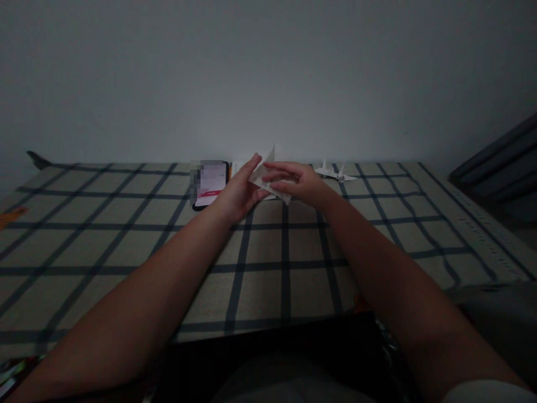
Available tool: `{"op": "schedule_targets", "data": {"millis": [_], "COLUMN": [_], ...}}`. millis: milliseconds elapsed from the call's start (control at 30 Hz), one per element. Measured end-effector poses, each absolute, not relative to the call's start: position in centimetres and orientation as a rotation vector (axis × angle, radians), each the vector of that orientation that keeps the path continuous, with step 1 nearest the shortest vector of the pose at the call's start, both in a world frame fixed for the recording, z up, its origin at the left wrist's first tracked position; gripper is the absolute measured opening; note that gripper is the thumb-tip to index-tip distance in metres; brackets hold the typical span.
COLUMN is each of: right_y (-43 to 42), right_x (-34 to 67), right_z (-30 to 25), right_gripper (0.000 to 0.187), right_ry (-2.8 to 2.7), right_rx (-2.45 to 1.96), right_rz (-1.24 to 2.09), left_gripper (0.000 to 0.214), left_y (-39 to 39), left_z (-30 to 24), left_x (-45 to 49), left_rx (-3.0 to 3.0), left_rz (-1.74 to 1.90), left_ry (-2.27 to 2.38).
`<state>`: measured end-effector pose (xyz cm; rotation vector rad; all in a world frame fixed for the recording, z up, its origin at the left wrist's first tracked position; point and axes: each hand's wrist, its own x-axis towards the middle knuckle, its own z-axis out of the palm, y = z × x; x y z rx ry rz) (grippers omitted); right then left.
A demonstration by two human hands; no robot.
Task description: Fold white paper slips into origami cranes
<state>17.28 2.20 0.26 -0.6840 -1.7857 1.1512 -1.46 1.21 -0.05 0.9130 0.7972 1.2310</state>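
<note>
A sheet of white paper (272, 159), folded with pointed corners, is held up between my two hands near the back of the table. My left hand (243, 193) grips its left side, thumb up and fingers behind or under it. Curved over its right side is my right hand (304, 182), with fingers closed in against the paper. Exactly where the right fingertips press is hard to see in the dim light. To the right of my right hand stand two folded white paper cranes (340, 174).
A phone (212, 184) with a lit screen lies left of my left hand. Beneath everything is a checked tablecloth (126, 226). A grey wall (268, 73) rises right behind the table. Something orange (12, 217) lies at the far left.
</note>
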Motion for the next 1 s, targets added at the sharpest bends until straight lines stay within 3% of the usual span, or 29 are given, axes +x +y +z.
{"op": "schedule_targets", "data": {"millis": [200, 400, 567, 667, 800, 967, 1000], "right_y": [2.8, 4.2, 6.0, 6.7, 6.3, 5.2, 5.0], "right_x": [17.2, 18.1, 18.5, 18.4, 18.3, 18.7, 18.8], "right_z": [-0.1, -0.9, -2.8, -3.8, -3.2, -1.3, -1.0], "right_gripper": [0.024, 0.023, 0.077, 0.082, 0.066, 0.011, 0.007], "right_ry": [-1.921, -1.856, -1.761, -1.632, -1.609, -1.596, -1.608], "right_rx": [-0.723, -0.934, -1.109, -1.132, -1.002, -0.941, -0.952], "right_rz": [0.932, 0.462, 0.292, 0.542, 0.764, 0.794, 0.786], "left_gripper": [0.023, 0.02, 0.025, 0.025, 0.018, 0.022, 0.02], "left_y": [1.2, 1.9, 2.5, 2.5, 2.3, 2.2, 2.2], "left_z": [0.0, -0.2, -0.2, -0.2, -0.5, -0.7, -0.7], "left_x": [-1.3, -1.2, -1.5, -1.6, -1.7, -1.9, -1.9], "left_rx": [0.871, 0.772, 0.71, 0.741, 0.859, 1.009, 1.018], "left_rz": [1.224, 1.347, 1.459, 1.465, 1.458, 1.404, 1.383], "left_ry": [0.828, 0.841, 0.743, 0.711, 0.791, 0.865, 0.876]}}
